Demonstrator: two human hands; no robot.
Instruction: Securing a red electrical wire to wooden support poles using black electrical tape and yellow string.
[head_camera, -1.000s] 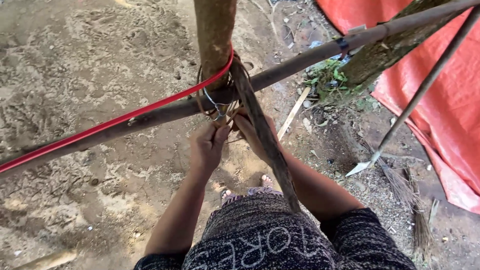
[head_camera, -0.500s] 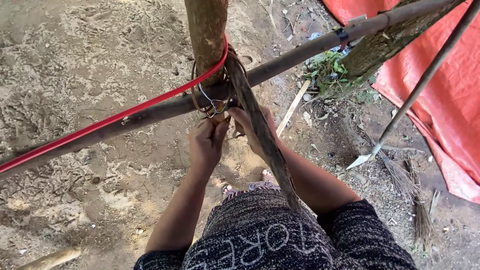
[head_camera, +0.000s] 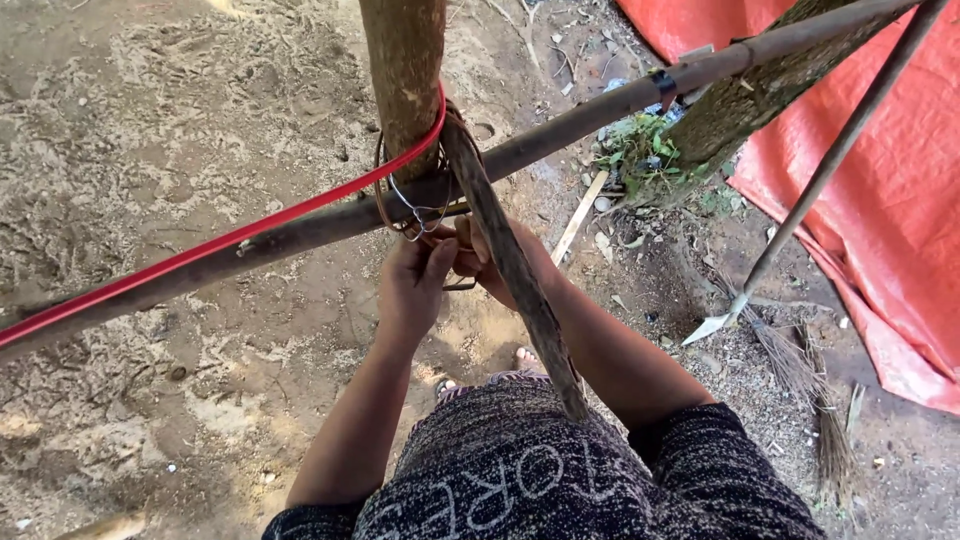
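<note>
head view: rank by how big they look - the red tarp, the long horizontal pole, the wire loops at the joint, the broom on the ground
1. Red tarp, partly cut off by the frame.
2. Long horizontal pole.
3. Broom.
4. Wire loops, smallest.
Tarp versus pole is unsure: the pole is nearer the camera.

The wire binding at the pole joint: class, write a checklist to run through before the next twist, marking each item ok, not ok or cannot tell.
1. Both hands at the joint: left hand and right hand sit just below it. Ok.
2. Wire looped around the upright post and the horizontal pole: ok.
3. Wire ends gripped: hidden by the fingers. Cannot tell.
4. Slanted stick held into the joint: it crosses over the right hand, top end at the wire. Ok.
5. Red strap clear of the wire: it wraps the post at the same spot. Not ok.
6. Binding tight: cannot tell.
</note>
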